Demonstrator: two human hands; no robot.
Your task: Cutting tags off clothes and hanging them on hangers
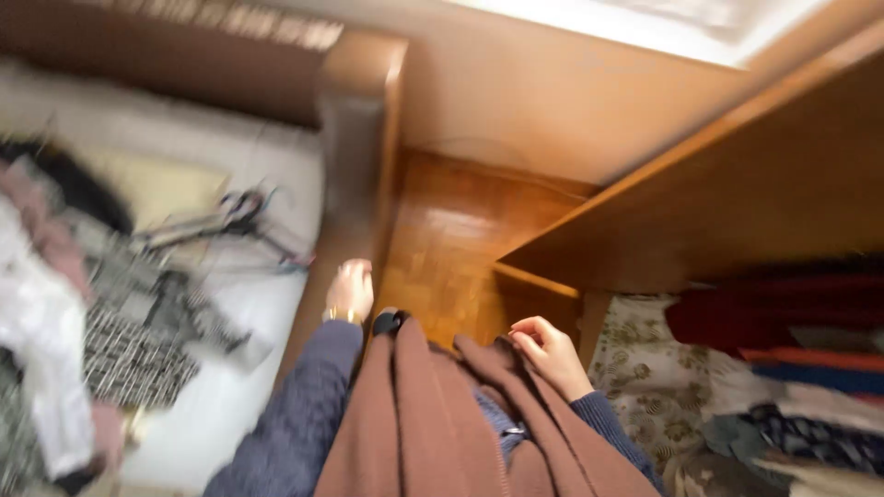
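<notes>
left hand (350, 293) curled on hanger (388, 321) top | right hand (550, 354) pinching brown coat (433, 423) collar | keep collar level, grip firm

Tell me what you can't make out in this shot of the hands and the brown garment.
- Head view: the left hand shows only its back, so its grip is hidden.
- The right hand has its fingertips curled into the brown garment, hiding what they pinch.
- The dark hanger top is mostly covered by the garment.
- The clothes on the bed are motion-blurred.
- The folded stack is cut off by the right edge.
</notes>
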